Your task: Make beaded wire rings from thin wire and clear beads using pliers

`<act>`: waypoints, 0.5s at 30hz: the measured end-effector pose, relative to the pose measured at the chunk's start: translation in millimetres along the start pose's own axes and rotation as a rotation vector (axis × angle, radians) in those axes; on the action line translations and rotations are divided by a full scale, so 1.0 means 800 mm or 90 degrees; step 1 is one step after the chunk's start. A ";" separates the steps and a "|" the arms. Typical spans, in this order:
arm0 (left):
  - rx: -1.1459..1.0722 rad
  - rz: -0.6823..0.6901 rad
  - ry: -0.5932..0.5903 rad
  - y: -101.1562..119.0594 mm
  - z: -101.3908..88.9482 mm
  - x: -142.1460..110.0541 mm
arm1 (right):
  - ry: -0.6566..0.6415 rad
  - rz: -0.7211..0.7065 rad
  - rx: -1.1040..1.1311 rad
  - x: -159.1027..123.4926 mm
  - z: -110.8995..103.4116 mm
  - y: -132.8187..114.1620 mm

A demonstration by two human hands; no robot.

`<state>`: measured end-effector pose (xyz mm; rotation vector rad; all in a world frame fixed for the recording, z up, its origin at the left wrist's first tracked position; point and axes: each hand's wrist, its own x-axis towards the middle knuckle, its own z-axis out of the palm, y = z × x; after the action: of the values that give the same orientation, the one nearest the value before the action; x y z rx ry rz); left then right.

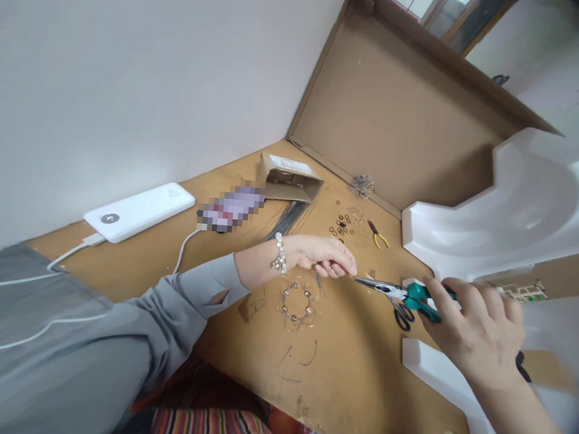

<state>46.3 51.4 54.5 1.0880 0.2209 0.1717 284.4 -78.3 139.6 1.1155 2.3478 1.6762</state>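
Note:
My right hand (476, 329) grips needle-nose pliers (387, 289) by their green handles, the jaws aimed left and looking nearly closed. Just off the pliers' tip, my left hand (327, 255) is closed in a pinch; whatever lies in its fingers is too small to make out. A beaded bracelet (280, 255) circles the left wrist. Below that hand, a wire ring with round beads (295, 303) rests on the brown table (352, 376). Dark-handled scissors (403, 316) lie beneath the pliers. Thin cut wires (301, 360) are scattered toward the front edge.
Behind my left hand are a bundle of straight wires (289, 218), an open cardboard box (293, 170) and a phone (233, 208). A white power bank (142, 211) is by the wall. Small dark rings (341, 228), yellow-handled pliers (379, 236) and white foam (518, 175) are farther right.

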 end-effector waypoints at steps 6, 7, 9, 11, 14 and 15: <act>-0.001 -0.001 0.001 0.000 0.000 0.000 | 0.018 0.007 0.019 0.001 0.002 -0.002; -0.001 -0.002 -0.001 0.000 0.000 0.000 | 0.016 0.013 0.027 0.001 0.003 -0.003; 0.001 -0.004 -0.004 0.000 0.000 0.000 | 0.007 0.023 0.039 0.000 0.004 -0.004; 0.005 -0.006 -0.003 0.000 0.000 0.000 | -0.004 0.028 0.046 0.000 0.004 -0.004; 0.006 -0.010 0.004 0.001 0.001 0.000 | -0.024 0.018 0.041 -0.002 0.003 -0.003; 0.006 -0.012 0.004 0.001 0.001 -0.001 | -0.033 0.013 0.037 -0.003 0.003 -0.003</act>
<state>46.0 50.8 55.4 1.0944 0.2385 0.1574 285.7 -77.9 135.8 1.1804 2.3755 1.5760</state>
